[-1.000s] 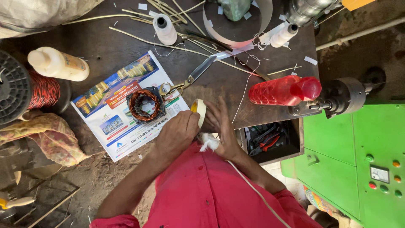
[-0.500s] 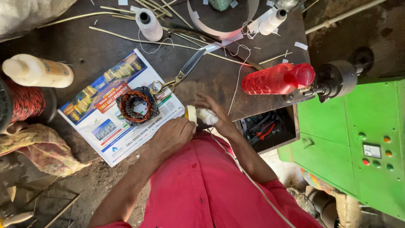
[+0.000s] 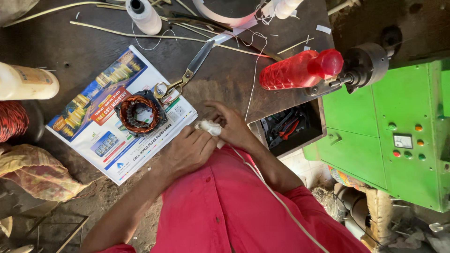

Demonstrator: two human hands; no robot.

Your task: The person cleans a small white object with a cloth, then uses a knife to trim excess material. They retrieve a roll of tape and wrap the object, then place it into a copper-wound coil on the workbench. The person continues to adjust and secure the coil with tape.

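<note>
- Far left: cream plastic bottle (image 3: 26, 82) lies on its side on the dark bench (image 3: 84, 51); below it, the edge of a copper wire spool (image 3: 11, 121) and a crumpled yellow-red cloth (image 3: 35, 171).
- Printed flyer (image 3: 101, 119) is spread flat on the bench. The motor stator (image 3: 139, 112) sits on it, copper winding already in the slots, coil ends look formed. No hand on it.
- Scissors (image 3: 180, 77) rest just beside the stator, handles touching the flyer's edge, blades pointing up-right. Untouched.
- White thread cone (image 3: 144, 16) stands at the top, loose thread trailing across the bench.
- Left hand (image 3: 190, 150): grip closed around the white wad of cloth or tape (image 3: 209, 126), near the bench's front edge, clear of the stator.
- Right hand (image 3: 232, 126): fingers pinched on the same wad from the other side. A white cord (image 3: 276, 197) runs from it down over the red shirt.
- Judgement: winding looks done; lacing or tying looks not yet started, no cord visible on the coil.
- Right: red bottle (image 3: 300, 70) on its side, open tool drawer (image 3: 288, 129), green machine cabinet (image 3: 389, 140).
</note>
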